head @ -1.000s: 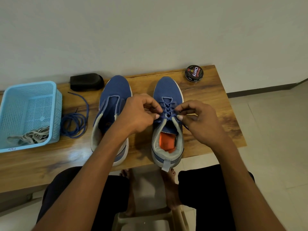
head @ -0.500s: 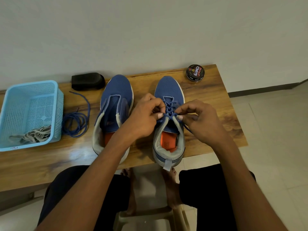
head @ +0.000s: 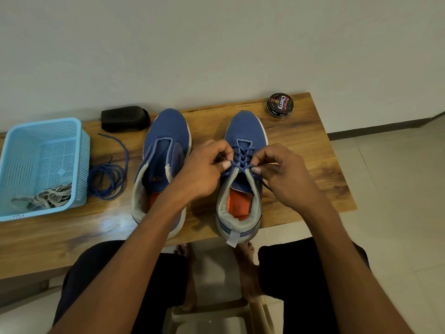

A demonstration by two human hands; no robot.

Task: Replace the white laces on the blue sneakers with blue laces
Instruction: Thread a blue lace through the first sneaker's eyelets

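Step in hand: lacing the right sneaker [head: 243, 150] with the blue lace [head: 242, 157]. The sneaker stands on the table [head: 301, 145], toe to the wall, and the lace already crosses several rows of eyelets. My left hand [head: 204, 172] pinches one run of the lace at the left edge of the tongue opening; my right hand [head: 281, 174] pinches the other run at the right edge. Both sets of fingers are curled tight on the lace.

The left sneaker [head: 166, 141] stands just beside it with no lace. A second blue lace [head: 108, 179] lies coiled between that sneaker and the basket [head: 45, 124], which holds the white laces [head: 45, 196].

Next move, as I judge it: draw both runs even and snug, then feed each tip through the upper eyelets. This calls for equal tension on both sides. The left sneaker is not yet started.
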